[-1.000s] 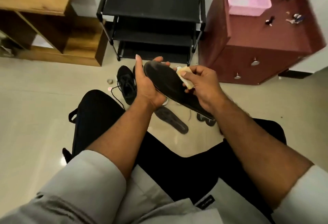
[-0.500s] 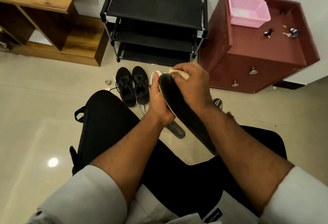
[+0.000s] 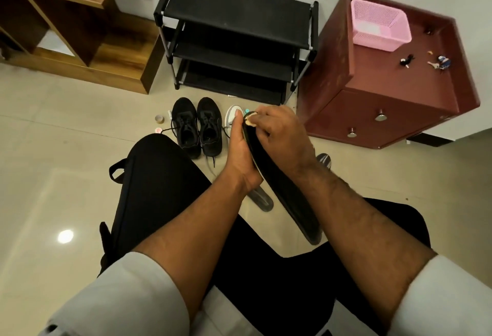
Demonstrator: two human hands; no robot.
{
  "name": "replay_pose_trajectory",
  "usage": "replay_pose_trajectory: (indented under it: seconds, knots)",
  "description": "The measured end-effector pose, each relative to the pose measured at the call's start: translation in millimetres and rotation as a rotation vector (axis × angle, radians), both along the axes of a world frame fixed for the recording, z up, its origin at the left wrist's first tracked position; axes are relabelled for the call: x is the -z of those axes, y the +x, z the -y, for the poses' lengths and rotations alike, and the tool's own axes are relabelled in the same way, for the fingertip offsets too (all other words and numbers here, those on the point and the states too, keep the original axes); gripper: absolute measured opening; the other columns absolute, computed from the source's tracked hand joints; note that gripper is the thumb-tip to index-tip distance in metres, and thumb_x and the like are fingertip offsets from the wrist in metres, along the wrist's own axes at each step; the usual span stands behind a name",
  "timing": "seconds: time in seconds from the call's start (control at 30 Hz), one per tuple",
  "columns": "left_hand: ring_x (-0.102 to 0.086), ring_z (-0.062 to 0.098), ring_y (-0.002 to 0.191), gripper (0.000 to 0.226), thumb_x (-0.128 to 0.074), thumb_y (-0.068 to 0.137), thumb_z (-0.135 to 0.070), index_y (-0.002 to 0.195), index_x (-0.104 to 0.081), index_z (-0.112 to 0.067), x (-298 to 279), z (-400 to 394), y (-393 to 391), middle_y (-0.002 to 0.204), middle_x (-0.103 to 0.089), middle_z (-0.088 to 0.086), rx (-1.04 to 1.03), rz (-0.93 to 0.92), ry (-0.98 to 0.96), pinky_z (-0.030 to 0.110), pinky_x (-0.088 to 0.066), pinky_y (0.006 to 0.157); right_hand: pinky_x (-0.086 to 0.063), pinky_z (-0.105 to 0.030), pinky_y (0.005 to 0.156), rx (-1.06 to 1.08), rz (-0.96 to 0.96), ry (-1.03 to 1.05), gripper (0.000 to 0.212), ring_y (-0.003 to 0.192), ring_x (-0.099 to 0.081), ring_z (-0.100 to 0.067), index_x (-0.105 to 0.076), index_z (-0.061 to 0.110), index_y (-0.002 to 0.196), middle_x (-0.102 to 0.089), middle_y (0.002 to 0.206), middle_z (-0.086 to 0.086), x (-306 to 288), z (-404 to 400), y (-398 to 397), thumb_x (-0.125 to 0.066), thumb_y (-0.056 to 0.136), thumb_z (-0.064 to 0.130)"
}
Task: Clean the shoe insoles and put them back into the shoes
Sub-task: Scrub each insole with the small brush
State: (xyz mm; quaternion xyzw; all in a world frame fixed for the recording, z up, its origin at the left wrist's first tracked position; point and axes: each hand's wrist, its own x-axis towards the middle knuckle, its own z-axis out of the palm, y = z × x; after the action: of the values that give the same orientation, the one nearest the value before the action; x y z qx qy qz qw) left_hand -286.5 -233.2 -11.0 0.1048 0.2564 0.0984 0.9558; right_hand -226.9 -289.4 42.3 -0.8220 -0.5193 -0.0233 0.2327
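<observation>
Insole (image 3: 282, 191) black, gripped by left hand (image 3: 241, 154), right hand (image 3: 279, 135) pinching pale cloth (image 3: 250, 119) at its toe, no legible writing

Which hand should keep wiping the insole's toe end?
Right hand: it already pinches the pale cloth against the tip of the black insole. The left hand grips the insole from behind, steadying it.

Glossy tiled floor (image 3: 53, 175), matt black insole (image 3: 287, 197), wooden shelf (image 3: 106, 50)
</observation>
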Motion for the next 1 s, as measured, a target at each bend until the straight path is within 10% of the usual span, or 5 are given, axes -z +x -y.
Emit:
replay_pose_trajectory:
  seconds: [1.0]
  knots:
    - [-0.064, 0.035, 0.115, 0.068, -0.034, 0.095, -0.066, 0.131, -0.061, -0.015, -25.0, -15.8, -10.8, 0.125, -0.066, 0.02, 0.178, -0.03, 0.126, 0.054, -0.052, 0.093, -0.045, -0.03, 0.081, -0.067, 0.003, -0.059, 0.019, 0.092, -0.058, -0.019, -0.071, 0.008, 0.105, -0.066, 0.096, -0.006, -13.4, 0.8, 41.2, -0.058, 0.09, 0.009]
